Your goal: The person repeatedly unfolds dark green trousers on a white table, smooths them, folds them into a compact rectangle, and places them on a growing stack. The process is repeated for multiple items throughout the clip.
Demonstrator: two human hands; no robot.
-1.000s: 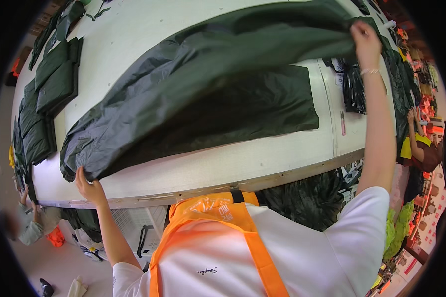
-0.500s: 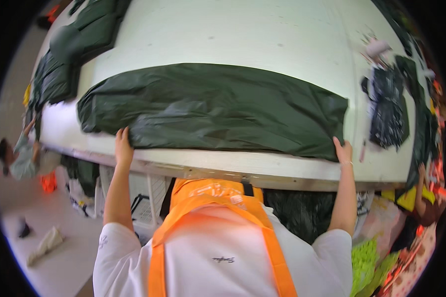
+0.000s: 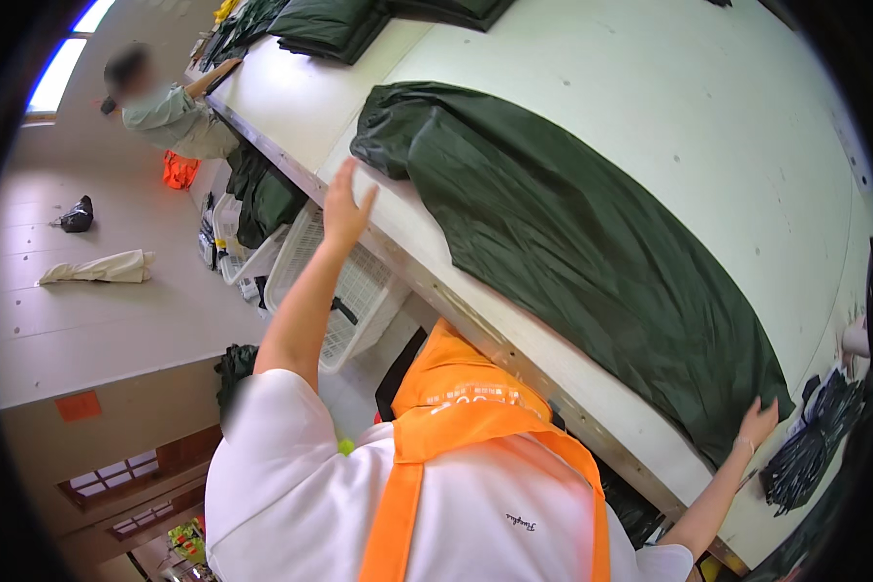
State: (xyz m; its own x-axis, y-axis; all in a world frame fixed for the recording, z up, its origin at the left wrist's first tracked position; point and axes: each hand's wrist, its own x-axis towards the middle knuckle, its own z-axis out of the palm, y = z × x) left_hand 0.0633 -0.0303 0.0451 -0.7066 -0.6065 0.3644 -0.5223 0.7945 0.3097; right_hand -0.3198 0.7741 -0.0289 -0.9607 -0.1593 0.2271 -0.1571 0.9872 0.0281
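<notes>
One right hand (image 3: 759,423) touches one dark green cloth (image 3: 582,257).

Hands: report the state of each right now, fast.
Left hand: open, holding nothing, near the dark green cloth.
Right hand: at the cloth's right end; whether its grip is closed cannot be told.

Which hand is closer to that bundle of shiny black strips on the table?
Right. The right hand is at one end of the dark green fabric, just beside the black bundle; the left hand is far off, by the fabric's other end.
</notes>
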